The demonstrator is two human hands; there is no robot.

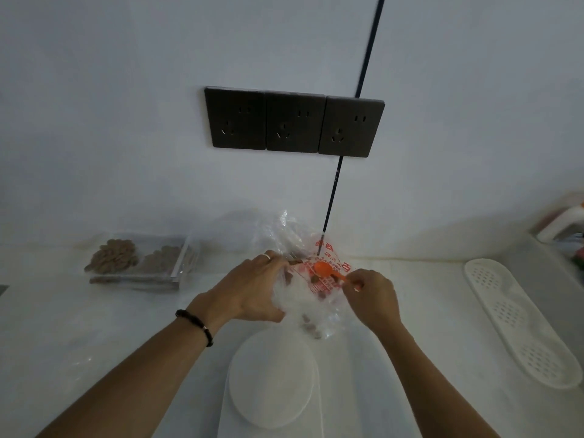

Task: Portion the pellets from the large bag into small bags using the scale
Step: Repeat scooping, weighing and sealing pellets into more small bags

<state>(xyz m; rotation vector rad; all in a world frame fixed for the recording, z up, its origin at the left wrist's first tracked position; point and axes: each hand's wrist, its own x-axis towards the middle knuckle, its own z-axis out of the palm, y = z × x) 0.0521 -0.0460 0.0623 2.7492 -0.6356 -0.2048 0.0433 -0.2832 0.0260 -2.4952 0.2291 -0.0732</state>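
My left hand grips a small clear plastic bag and holds it just beyond the white scale, whose round platter is bare. A few brown pellets lie in the bag's bottom. My right hand pinches the handle of an orange scoop, whose bowl sits at the bag's mouth. Behind them stands the large clear bag with red print, crumpled and open.
A clear tray with filled pellet bags sits at the back left by the wall. A white perforated oval tray lies at the right. Thin clear plastic lies on the counter at the left. Three dark wall sockets are above.
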